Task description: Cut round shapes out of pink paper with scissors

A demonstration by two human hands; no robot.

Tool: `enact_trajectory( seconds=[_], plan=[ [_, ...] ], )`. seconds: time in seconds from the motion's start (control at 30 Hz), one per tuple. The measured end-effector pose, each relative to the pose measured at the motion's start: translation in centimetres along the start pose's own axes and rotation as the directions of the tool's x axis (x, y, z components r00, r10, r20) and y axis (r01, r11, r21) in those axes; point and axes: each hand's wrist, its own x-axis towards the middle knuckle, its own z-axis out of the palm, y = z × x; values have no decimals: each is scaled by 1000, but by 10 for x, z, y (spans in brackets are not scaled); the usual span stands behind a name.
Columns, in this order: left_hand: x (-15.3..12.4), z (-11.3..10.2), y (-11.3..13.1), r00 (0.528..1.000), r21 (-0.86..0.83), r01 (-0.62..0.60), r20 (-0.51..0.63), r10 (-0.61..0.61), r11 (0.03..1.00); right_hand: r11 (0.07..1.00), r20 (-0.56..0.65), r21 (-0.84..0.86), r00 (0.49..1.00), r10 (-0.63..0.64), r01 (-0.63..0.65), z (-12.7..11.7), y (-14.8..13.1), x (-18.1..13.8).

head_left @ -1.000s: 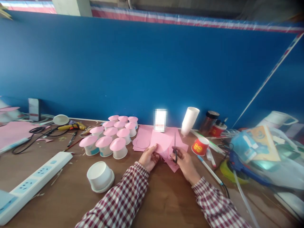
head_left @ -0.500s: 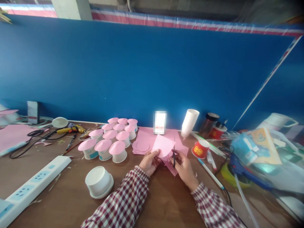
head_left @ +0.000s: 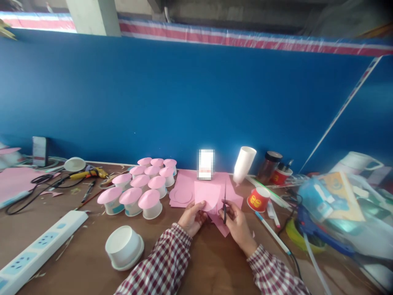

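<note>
My left hand [head_left: 193, 218] pinches the lower edge of a pink paper piece [head_left: 206, 194] between thumb and fingers. In my right hand [head_left: 237, 224] are dark-handled scissors [head_left: 225, 207], their blades pointing up and away from me beside the paper's right edge. Beneath both hands lie more pink paper sheets [head_left: 182, 180], one with a round disc [head_left: 181, 195] on top. To the left stand several white paper cups [head_left: 152, 210] in rows, each topped with a shallow pink paper cone [head_left: 149, 198].
An upturned white bowl [head_left: 124, 246] sits left of my forearm, beside a power strip [head_left: 46, 246]. On the right are stacked white cups [head_left: 245, 164], a red cup [head_left: 258, 199], a marker [head_left: 273, 232] and a tape dispenser [head_left: 322, 233]. A blue panel [head_left: 184, 90] stands behind.
The pink paper in my left hand has turned and now sits more upright, its right edge nearer the scissors. The whole view has tilted up slightly.
</note>
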Motion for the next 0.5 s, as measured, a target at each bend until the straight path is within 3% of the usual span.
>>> enact_trajectory(
  seconds=[0.5],
  plan=[
    [0, 3, 0, 1000, 77, 18, 4, -18, 997, 999, -15, -3, 999, 40, -40, -2, 0, 3]
  ],
)
